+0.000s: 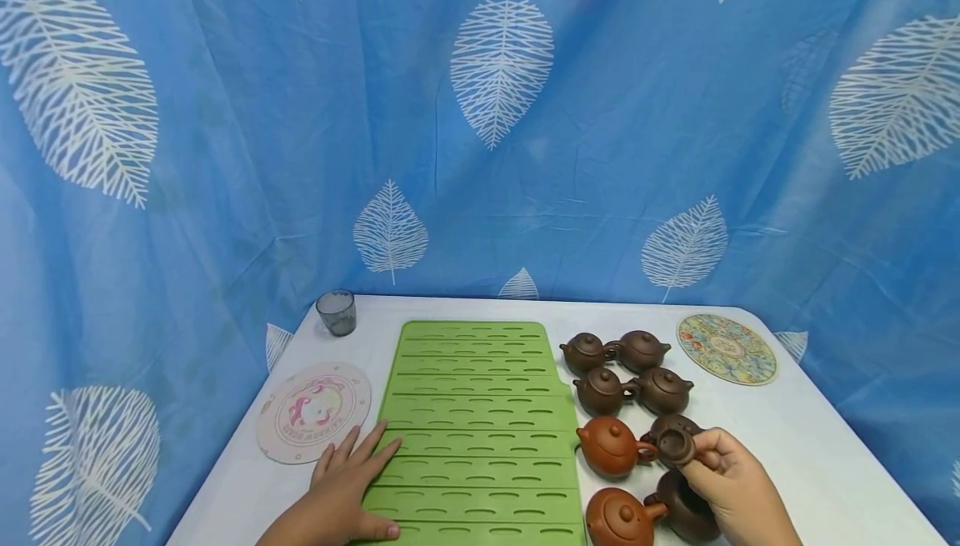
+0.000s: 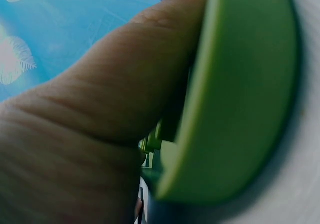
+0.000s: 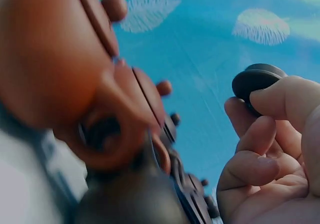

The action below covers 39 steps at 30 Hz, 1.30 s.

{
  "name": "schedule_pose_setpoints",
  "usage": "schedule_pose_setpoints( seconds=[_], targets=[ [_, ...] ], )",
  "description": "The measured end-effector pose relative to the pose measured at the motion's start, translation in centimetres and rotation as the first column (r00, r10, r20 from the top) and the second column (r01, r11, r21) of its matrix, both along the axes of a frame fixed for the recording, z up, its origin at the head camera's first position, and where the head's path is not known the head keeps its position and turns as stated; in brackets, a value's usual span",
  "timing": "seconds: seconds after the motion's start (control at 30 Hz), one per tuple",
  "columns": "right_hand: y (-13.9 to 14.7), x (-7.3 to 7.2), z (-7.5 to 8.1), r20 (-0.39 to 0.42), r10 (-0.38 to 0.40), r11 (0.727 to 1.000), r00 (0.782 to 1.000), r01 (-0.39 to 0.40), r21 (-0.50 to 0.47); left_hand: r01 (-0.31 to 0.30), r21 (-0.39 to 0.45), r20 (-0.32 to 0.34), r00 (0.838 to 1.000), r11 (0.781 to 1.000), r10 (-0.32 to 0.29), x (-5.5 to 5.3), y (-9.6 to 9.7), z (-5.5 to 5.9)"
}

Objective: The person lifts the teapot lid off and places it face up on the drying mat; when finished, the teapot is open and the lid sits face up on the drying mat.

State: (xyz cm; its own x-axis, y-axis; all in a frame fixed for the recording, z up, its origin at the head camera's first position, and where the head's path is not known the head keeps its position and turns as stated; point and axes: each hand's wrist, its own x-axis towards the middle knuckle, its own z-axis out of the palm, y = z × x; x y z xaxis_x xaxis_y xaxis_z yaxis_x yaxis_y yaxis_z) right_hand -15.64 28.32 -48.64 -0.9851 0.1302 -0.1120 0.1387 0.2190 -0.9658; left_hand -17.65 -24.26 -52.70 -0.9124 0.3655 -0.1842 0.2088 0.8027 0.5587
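Between its thumb and fingers my right hand (image 1: 731,479) pinches a small dark brown teapot lid (image 1: 675,446), tilted so that its underside shows. In the right wrist view the same lid (image 3: 257,81) is in the fingertips, apart from the pots. Below it stand a dark teapot (image 1: 671,428) and, nearer me, another dark teapot (image 1: 688,508), partly hidden by the hand. Two reddish-brown teapots (image 1: 612,446) with lids on stand just left of them. My left hand (image 1: 341,483) rests with spread fingers on the left edge of a green slotted mat (image 1: 480,417); its thumb (image 2: 135,68) lies against the raised rim.
Several lidded dark teapots (image 1: 602,390) stand in pairs farther back, right of the mat. A patterned round mat (image 1: 727,350) lies at the back right. On the left are a pink and white round mat (image 1: 315,413) and a grey glass cup (image 1: 337,314).
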Motion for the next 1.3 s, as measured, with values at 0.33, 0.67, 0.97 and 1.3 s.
schedule_pose_setpoints(
  seconds=[0.33,0.67,0.97,1.3],
  targets=[
    [-4.4,-0.3,0.7,-0.167,0.075,0.976,0.983,-0.107,-0.189,-0.003,-0.005,-0.009,1.000,1.000,0.003,0.0,0.0,0.0],
    [-10.4,-0.9,1.6,-0.148,0.163,0.945,0.975,-0.197,-0.261,0.000,-0.003,-0.009,1.000,1.000,0.000,0.2,-0.1,-0.1],
    [-16.4,-0.9,1.9,-0.084,0.286,0.875,0.954,-0.296,-0.382,0.007,0.010,-0.018,1.000,1.000,-0.007,0.1,-0.2,0.0],
    [-22.0,-0.5,0.9,-0.089,0.441,0.799,0.893,-0.436,-0.414,0.015,0.022,-0.035,0.999,1.000,-0.014,-0.1,-0.7,-0.3]
  ],
)
